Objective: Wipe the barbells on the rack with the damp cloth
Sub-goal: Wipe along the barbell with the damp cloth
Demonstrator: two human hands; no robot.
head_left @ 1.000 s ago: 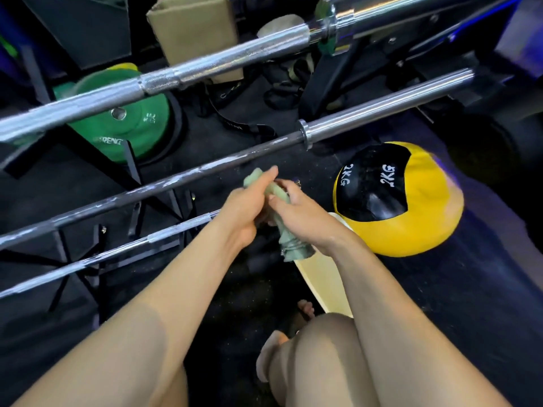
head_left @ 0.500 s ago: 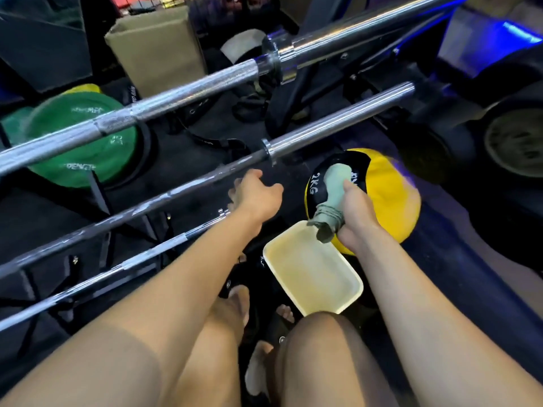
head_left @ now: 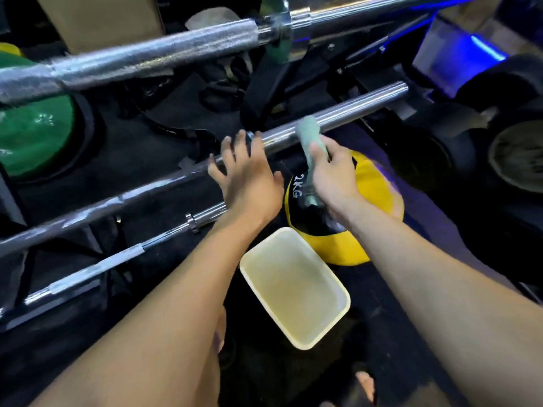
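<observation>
Three steel barbells lie slanting across a low black rack: a top barbell (head_left: 152,55), a middle barbell (head_left: 346,113) and a bottom barbell (head_left: 97,267). My right hand (head_left: 332,174) grips a rolled pale green cloth (head_left: 311,136), whose upper end reaches the middle barbell's thick sleeve. My left hand (head_left: 246,177) hovers with fingers spread just at the middle barbell's collar, beside the cloth; whether it touches the bar is unclear.
A cream plastic tub (head_left: 293,286) with water sits on the floor below my hands. A yellow and black 2 kg medicine ball (head_left: 379,186) lies behind it. Green weight plates (head_left: 32,136) lie at left, black plates (head_left: 514,160) at right, a cardboard box (head_left: 100,19) at back.
Both hands held the cloth together a second ago. My left hand let go and reached to the middle barbell; my right hand carried the cloth up from over the tub to the bar's sleeve.
</observation>
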